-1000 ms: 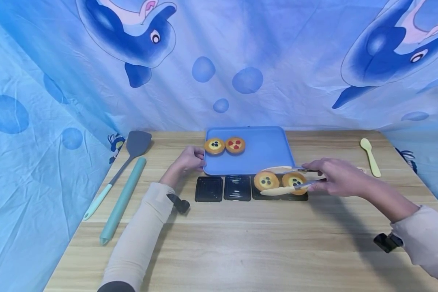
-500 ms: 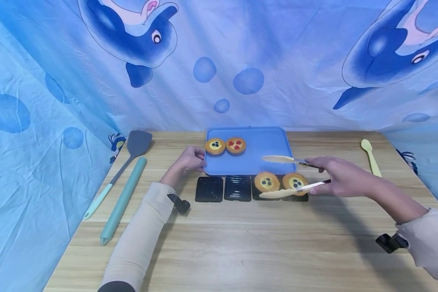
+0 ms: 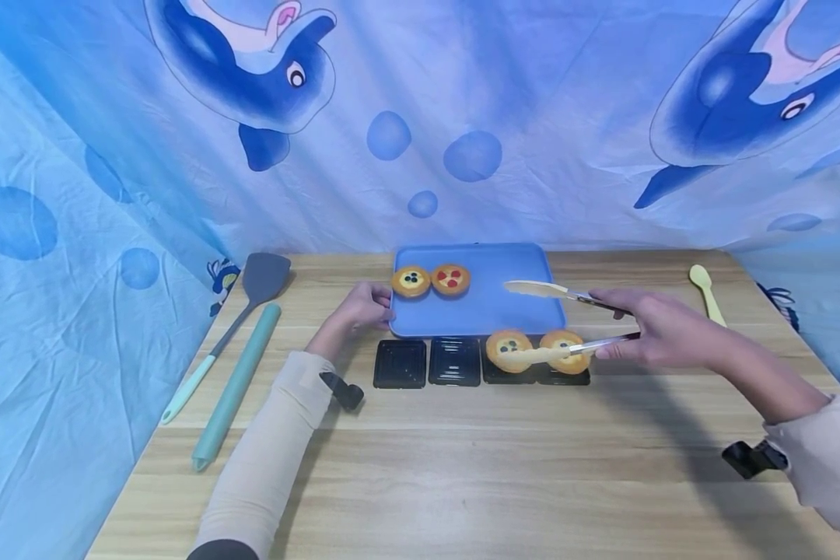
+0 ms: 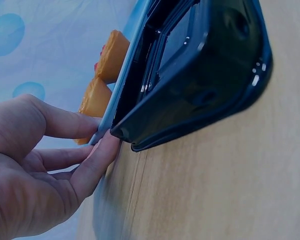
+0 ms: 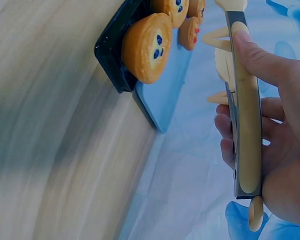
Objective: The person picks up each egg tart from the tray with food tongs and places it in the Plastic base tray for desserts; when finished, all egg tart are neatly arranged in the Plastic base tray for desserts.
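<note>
My left hand pinches the left edge of the blue tray, thumb above and fingers below in the left wrist view. On the tray sit a blueberry-topped tart and a strawberry-topped tart, side by side. My right hand grips a pair of food tongs with cream tips, its arms spread apart with nothing between them. The lower arm crosses over two more blueberry tarts, one left and one right, each in a black square container.
Two black containers, left and right, stand in line at the tray's front edge. A grey-headed spatula and a teal roll lie at the left. A pale yellow spoon lies at the back right.
The tongs have spread wider, and the upper arm has lifted away from the tarts over the tray. My right hand has shifted slightly right and up. My left hand stays on the tray.
</note>
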Available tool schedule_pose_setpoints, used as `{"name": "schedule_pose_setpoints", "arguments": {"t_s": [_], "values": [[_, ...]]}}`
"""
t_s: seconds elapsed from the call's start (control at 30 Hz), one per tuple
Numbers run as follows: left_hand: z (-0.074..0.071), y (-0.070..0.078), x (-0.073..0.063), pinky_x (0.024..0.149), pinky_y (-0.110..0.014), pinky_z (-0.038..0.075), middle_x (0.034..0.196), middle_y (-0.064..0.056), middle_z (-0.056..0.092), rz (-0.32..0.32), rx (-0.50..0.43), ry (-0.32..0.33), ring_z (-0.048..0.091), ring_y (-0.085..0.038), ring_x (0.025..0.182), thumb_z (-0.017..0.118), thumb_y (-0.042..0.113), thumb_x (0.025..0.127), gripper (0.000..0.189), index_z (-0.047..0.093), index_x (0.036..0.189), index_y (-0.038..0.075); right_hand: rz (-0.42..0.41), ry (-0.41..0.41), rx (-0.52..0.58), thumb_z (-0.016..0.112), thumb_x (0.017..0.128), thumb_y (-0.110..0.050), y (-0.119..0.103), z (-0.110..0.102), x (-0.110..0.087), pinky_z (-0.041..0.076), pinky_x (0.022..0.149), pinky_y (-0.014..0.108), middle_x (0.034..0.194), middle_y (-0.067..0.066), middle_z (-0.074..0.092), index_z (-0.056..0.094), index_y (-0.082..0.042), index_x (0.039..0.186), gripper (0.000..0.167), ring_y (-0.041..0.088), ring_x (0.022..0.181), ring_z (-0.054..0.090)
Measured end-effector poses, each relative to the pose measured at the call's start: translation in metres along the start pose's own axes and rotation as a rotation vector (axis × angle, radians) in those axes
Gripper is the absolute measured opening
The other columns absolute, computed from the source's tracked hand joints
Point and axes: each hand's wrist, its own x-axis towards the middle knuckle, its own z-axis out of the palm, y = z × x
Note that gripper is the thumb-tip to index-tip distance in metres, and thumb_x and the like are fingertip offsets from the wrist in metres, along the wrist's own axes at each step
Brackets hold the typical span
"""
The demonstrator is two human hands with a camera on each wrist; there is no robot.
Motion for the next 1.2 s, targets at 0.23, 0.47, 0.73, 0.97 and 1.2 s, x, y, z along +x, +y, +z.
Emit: {"name": "schedule_pose_setpoints", "arguments": {"t_s": [0.23,0.47,0.73,0.97,1.2], "values": [[-0.001,0.000,-0.001,0.072,-0.034,0.064,0.110,-0.025,0.055,-0.003,0.001,0.000,0.063,-0.032,0.088,0.063,-0.016,0.081,0.049,0.051,0.128,-0.017,-0.004,0.027,-0.017,0.085,0.078,-0.033,0.001,-0.012,0.016,0.048,0.059,0.032,0.117,0.020,0.066,0.049,0.008,0.140,0.083,0.024,0.087,0.063],[-0.001,-0.002,-0.002,0.071,-0.034,0.064,0.110,-0.026,0.056,0.002,0.006,0.010,0.063,-0.031,0.088,0.063,-0.015,0.081,0.049,0.051,0.128,-0.017,0.035,0.014,0.028,0.084,0.080,-0.032,0.005,-0.016,0.043,0.057,0.076,0.051,0.132,0.027,0.057,0.046,0.010,0.141,0.084,0.034,0.099,0.065],[0.000,-0.002,-0.002,0.070,-0.034,0.064,0.110,-0.026,0.057,0.015,-0.001,0.009,0.064,-0.030,0.085,0.063,-0.015,0.082,0.050,0.050,0.130,-0.018,0.074,0.017,0.051,0.085,0.079,-0.033,0.015,-0.008,0.074,0.055,0.074,0.049,0.119,0.026,0.064,0.044,0.011,0.142,0.086,0.031,0.091,0.065],[0.000,-0.004,-0.001,0.071,-0.034,0.064,0.110,-0.027,0.057,0.014,-0.030,0.008,0.064,-0.031,0.085,0.063,-0.016,0.081,0.050,0.050,0.129,-0.017,0.117,-0.026,0.099,0.082,0.082,-0.039,0.016,0.006,0.103,0.049,0.060,0.036,0.084,0.016,0.067,0.040,0.011,0.144,0.090,0.020,0.063,0.056],[0.000,-0.005,0.000,0.070,-0.034,0.064,0.108,-0.026,0.057,0.018,-0.033,0.012,0.064,-0.029,0.083,0.063,-0.016,0.081,0.048,0.051,0.128,-0.017,0.126,-0.061,0.128,0.081,0.083,-0.035,0.016,0.021,0.125,0.029,0.041,0.027,0.050,-0.005,0.032,0.040,0.013,0.143,0.088,0.011,0.044,0.024]]}}
